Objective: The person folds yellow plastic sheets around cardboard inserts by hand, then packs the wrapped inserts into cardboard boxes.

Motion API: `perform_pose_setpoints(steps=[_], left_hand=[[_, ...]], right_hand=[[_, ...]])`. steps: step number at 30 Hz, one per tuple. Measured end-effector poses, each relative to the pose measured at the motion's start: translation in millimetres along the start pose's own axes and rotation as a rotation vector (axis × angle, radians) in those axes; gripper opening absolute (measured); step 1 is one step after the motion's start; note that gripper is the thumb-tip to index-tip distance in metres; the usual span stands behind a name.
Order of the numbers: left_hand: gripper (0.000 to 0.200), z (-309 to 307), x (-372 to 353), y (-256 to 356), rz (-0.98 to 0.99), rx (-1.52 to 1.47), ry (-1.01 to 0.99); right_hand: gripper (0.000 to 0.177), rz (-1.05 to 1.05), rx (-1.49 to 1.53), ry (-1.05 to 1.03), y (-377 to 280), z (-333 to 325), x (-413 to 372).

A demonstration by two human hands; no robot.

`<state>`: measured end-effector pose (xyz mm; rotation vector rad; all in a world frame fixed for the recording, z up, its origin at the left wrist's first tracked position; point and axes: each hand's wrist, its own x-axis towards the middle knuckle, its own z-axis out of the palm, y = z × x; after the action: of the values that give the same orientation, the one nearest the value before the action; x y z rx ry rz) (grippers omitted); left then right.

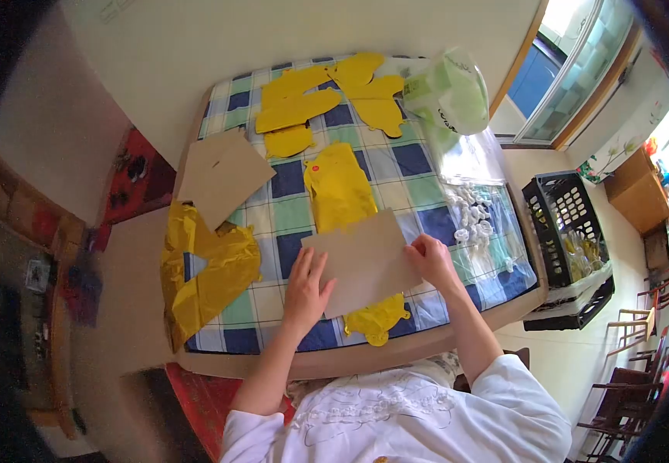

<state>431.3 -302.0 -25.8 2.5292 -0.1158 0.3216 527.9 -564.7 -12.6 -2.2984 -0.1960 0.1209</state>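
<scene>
A square sheet of grey-brown cardboard (pixel 361 266) lies over a long yellow foil piece (pixel 340 189), whose top and bottom ends stick out beyond it. On the sheet's left edge rests my left hand (pixel 307 287), its fingers spread and nothing gripped. My right hand (pixel 431 258) is at the right edge, fingers curled and pinched on the cardboard's edge. Both lie on a blue, green and white checked cloth (pixel 276 208). The middle of the foil is hidden under the cardboard.
More cardboard (pixel 226 174) and a large gold foil piece (pixel 215 285) lie at the left. Several yellow foil pieces (pixel 296 108) are at the back. A green-white plastic bag (pixel 450 92) and small white items (pixel 469 216) are at the right, beside a black crate (pixel 554 231).
</scene>
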Motion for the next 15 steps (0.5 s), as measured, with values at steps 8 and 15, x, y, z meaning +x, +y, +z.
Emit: perform_pose_setpoints(steps=[8, 15], left_hand=[[0.049, 16.3, 33.3, 5.9, 0.132, 0.119, -0.045], [0.054, 38.2, 37.8, 9.0, 0.192, 0.135, -0.093]], right_hand=[[0.033, -0.396, -0.266, 0.124, -7.9, 22.6, 20.0], [0.044, -0.583, -0.405, -0.004, -8.0, 48.4, 26.8]])
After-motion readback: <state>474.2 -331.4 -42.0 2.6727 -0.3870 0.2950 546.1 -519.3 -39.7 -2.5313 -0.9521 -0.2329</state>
